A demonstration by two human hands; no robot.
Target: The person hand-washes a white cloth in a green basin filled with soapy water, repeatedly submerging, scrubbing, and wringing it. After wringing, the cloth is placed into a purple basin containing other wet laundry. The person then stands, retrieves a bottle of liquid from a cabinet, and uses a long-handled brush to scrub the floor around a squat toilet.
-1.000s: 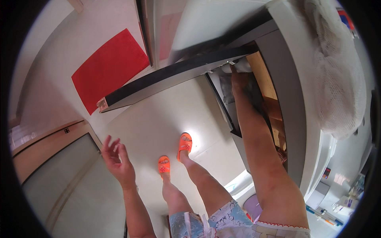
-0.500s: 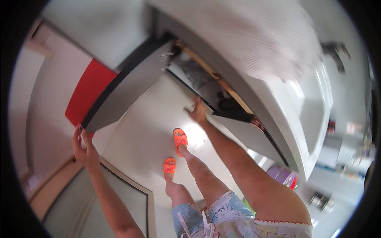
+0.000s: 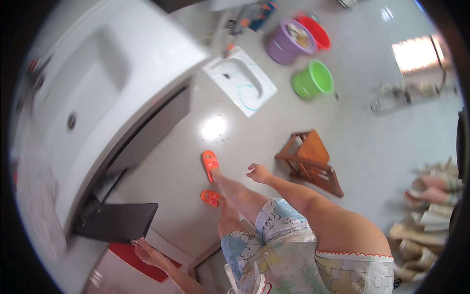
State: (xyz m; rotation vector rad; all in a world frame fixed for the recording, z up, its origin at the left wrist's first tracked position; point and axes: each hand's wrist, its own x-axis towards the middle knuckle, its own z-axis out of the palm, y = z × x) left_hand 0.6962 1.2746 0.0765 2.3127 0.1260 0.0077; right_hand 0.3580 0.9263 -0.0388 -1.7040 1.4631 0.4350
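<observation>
At the lower left, my left hand (image 3: 148, 253) grips the outer edge of a dark cabinet door (image 3: 115, 222) that stands swung out from the vanity. Fingertips meet the door's corner there. My right hand (image 3: 260, 174) hangs in the air over the floor, beside a brown wooden stool (image 3: 313, 159). Its fingers are loosely bent and a little apart, and I see nothing in them. The vanity's white washbasin (image 3: 93, 85) curves above the cabinet. What lies inside the cabinet is mostly hidden in shadow.
A second grey cabinet door (image 3: 149, 130) is along the vanity front. Farther off are a small white basin (image 3: 245, 81), a purple bucket (image 3: 289, 46), a red bucket (image 3: 318, 32) and a green bucket (image 3: 311, 81). Several footwear-like items (image 3: 431, 193) lie blurred at right. My orange slippers (image 3: 209, 164) rest on the floor.
My view has swung to the right, bringing buckets, small basin and stool into sight. My right hand has moved away from the cabinet opening. My left hand stays at the door's edge.
</observation>
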